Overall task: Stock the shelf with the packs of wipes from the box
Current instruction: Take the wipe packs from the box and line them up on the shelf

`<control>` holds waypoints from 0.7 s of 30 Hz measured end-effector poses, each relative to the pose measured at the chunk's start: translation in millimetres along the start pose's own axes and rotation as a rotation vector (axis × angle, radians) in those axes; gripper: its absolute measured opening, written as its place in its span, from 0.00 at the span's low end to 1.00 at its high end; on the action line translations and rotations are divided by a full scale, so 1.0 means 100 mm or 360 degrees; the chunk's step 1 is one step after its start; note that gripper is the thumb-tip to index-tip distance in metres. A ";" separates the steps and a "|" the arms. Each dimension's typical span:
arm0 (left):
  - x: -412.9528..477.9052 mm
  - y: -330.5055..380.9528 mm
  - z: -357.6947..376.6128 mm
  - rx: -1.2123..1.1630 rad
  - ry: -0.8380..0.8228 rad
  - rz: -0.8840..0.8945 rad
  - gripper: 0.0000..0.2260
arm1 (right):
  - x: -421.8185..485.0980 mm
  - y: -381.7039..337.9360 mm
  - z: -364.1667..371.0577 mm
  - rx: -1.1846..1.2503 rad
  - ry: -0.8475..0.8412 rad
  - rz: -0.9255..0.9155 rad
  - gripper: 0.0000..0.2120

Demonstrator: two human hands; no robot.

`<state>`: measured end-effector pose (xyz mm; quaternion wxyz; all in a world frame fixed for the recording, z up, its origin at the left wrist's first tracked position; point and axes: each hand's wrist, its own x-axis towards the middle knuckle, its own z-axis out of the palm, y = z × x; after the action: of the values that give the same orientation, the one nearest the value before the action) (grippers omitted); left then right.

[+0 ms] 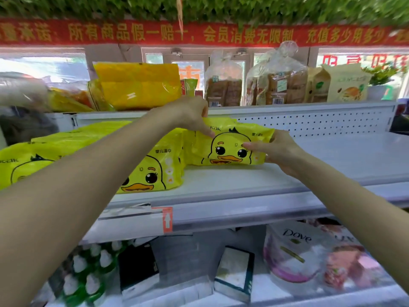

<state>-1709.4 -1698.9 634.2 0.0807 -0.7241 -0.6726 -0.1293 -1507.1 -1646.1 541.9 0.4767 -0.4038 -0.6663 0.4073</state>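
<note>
A yellow pack of wipes (230, 147) with a duck face stands at the back of the white middle shelf (232, 182). My left hand (192, 116) grips its top left corner from above. At its right end, my right hand (274, 149) holds it with the thumb across the front. Two more duck packs, one in front (152, 171) and one at far left (26, 165), stand on the shelf, partly behind my left forearm. The box is out of view.
The shelf to the right of the packs is bare, backed by a perforated white panel (309, 122). Yellow bags (137, 85) and bread bags (276, 83) sit on the top shelf. Below are Dove packs (294, 251), boxes (234, 271) and green bottles (86, 271).
</note>
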 end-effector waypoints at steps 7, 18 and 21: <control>0.12 -0.18 0.13 0.0270 -0.0069 -0.0113 0.25 | 0.17 0.06 0.22 -0.0551 0.0272 -0.0021 0.31; -0.23 -0.08 0.09 -0.0103 0.0038 0.0000 0.30 | -0.16 -0.11 0.18 -0.0768 0.0268 -0.0008 0.36; -0.45 0.02 0.11 -0.0153 0.0087 0.0043 0.27 | -0.32 -0.21 0.11 -0.0768 0.0274 -0.0074 0.37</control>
<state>-1709.0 -1738.8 610.5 0.0658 -0.7324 -0.6533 -0.1802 -1514.1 -1684.8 548.9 0.4307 -0.5237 -0.7102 0.1894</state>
